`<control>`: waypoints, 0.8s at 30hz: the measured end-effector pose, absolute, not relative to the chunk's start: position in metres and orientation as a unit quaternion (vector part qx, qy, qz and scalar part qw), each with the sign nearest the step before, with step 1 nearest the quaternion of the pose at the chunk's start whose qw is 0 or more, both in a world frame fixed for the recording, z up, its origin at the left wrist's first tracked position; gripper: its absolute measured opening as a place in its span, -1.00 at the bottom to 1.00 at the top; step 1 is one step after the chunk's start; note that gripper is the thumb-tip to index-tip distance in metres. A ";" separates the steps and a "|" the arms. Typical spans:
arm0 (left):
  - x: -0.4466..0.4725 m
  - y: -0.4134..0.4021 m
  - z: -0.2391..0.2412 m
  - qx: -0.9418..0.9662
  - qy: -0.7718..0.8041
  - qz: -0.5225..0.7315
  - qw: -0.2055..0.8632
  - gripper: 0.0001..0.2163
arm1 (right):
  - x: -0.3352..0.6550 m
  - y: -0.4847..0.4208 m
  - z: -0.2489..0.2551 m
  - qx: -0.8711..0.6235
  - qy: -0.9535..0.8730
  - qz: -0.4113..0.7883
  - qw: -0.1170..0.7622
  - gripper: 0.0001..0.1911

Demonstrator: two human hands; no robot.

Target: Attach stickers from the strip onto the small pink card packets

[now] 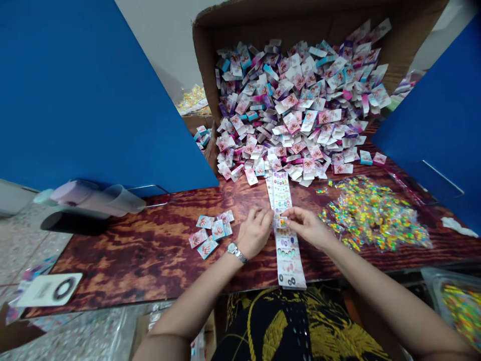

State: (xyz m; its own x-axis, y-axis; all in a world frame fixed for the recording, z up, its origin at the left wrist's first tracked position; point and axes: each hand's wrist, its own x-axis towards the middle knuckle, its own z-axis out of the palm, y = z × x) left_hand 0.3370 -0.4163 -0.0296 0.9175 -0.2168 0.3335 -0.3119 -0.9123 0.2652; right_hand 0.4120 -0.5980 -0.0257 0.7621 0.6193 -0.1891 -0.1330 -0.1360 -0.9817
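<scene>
A long printed paper strip (pixel 288 250) with rows of small coloured pictures lies lengthwise in front of me, over another strip. My left hand (pixel 255 231), with a watch on its wrist, is closed at the strip's left edge, fingertips pinched on it. From the right, my right hand (pixel 308 226) pinches a small clear packet (pixel 281 221) with orange and yellow bits, held over the strip. To the left of my left hand lie several small printed boxes (pixel 218 229). A heap of clear packets with bright bits (pixel 376 213) spreads to the right of my right hand.
A tipped cardboard carton (pixel 206 65) full of small boxes (pixel 293 100) stands at the back. Blue panels (pixel 93 90) flank it. Cups (pixel 124 199) lie at the left, near a white device (pixel 50 290). A plastic tub (pixel 432 286) sits lower right.
</scene>
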 end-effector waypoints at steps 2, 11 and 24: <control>0.336 -0.422 -0.032 0.969 -0.140 0.152 0.135 -0.61 | 0.410 -0.596 -0.029 -0.712 -0.161 0.262 0.631 -0.75; 0.332 -0.434 -0.032 0.967 -0.152 0.173 0.105 -0.65 | 0.394 -0.590 -0.021 -0.866 -0.306 0.029 0.395 -0.78; 0.327 -0.435 -0.037 0.953 -0.153 0.132 0.224 -0.61 | 0.413 -0.595 -0.017 -0.829 -0.315 0.151 0.437 -0.75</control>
State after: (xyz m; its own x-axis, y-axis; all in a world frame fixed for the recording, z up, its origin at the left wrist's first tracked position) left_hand 0.3274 -0.4354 -0.0374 0.9182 -0.2322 0.3208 -0.3509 -0.8527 0.3870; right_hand 0.4126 -0.5951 -0.0167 0.7559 0.6542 0.0239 0.3898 -0.4204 -0.8194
